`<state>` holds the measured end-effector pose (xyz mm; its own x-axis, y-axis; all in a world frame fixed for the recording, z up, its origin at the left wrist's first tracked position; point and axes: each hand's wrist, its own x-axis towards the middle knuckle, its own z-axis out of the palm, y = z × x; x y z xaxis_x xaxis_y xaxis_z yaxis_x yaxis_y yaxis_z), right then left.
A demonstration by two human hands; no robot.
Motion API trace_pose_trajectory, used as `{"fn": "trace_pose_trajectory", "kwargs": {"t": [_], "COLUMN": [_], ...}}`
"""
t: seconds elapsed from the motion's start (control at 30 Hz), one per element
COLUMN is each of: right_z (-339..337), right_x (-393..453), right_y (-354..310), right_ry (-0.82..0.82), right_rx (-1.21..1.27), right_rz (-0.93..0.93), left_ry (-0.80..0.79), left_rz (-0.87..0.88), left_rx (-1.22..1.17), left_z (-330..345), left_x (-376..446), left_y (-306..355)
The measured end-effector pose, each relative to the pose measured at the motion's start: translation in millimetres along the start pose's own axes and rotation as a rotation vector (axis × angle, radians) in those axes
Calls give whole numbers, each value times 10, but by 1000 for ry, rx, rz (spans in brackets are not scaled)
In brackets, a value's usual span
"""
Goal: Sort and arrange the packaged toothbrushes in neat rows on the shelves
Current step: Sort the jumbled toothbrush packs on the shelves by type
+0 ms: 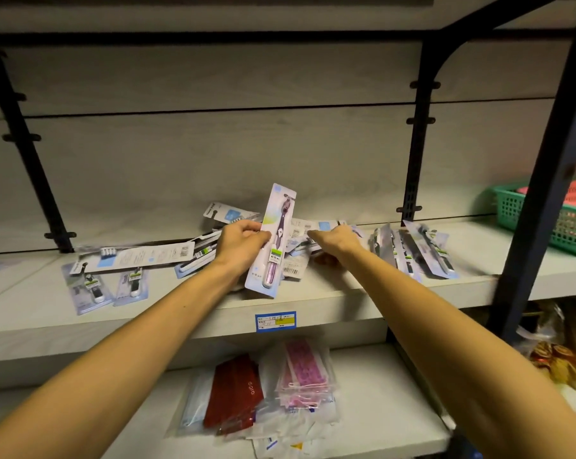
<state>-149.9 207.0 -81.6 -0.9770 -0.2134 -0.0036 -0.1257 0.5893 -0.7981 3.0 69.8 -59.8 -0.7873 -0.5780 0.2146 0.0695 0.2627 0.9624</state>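
Landmark: blue-and-yellow price label (275, 321) on the front edge of the middle shelf (346, 303).

Below the label, on the lower shelf: a heap of flat pouches, one dark red (233, 397), one pink-patterned (305, 369), the rest clear or white; exact count not readable.

Just above the label: one purple toothbrush pack (275, 241), upright and slightly tilted, pinched at its left edge by the left hand (242, 241). Step in hand, as judged: gathering like packs from the jumble into a stack.

Above and right of the label: right hand (338, 241), fingers extended and fairly flat, reaching into the central pile (308, 233); whether it grips anything cannot be told. The next move likely calls for lifting out one matching pack without dragging its neighbours.

Left of the label: two small packs (109, 288) lying side by side, one long pack (137, 258) behind them.

Right of the label: a leaning group of roughly four packs (416, 250).

Far right: one green basket (545, 217). Nothing stands in a neat row yet.
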Motion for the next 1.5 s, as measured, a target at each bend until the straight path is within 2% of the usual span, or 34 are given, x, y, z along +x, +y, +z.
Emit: {"fn": "trace_pose_trajectory", "kwargs": {"t": [0.1, 0.17, 0.27, 0.37, 0.5, 0.63, 0.77, 0.87, 1.03, 1.17, 1.3, 1.5], "right_z": [56, 28, -38, -143, -467, -846, -990, -966, -848, -582, -111, 736], "right_x": [99, 111, 92, -14, -127, -221, -313, -375, -496, -650, -862, -1346], "right_y": [-9, -17, -31, -41, 90, 284, 353, 366, 371, 245, 5, -341], "right_ry": [-111, -157, -156, -117, 8, 186, 210, 286, 362, 409, 359, 240], "right_rx": [181, 217, 290, 338, 275, -119, -426, -584, -578, -392, -229, -117], "right_rz": [119, 177, 222, 189, 38, -116, -120, -178, -347, -596, -795, -990], "left_ry": [-31, -43, -55, -50, -76, -99, -90, -72, -10, 13, 50, 187], "left_rz": [11, 11, 21, 29, 37, 28, 36, 30, 18, -43, -88, -68], "left_rx": [10, -13, -3, -6, -26, -35, -33, -45, -78, -160, -216, -155], "left_z": [11, 11, 3, 18, 70, 148, 192, 191, 85, -125, -539, -1477], "left_x": [35, 61, 82, 100, 103, 76, 41, 12, -104, -255, -410, -744], "left_y": [-11, -35, -43, -30, -11, -7, 42, 79, 136, 104, 19, -185]}}
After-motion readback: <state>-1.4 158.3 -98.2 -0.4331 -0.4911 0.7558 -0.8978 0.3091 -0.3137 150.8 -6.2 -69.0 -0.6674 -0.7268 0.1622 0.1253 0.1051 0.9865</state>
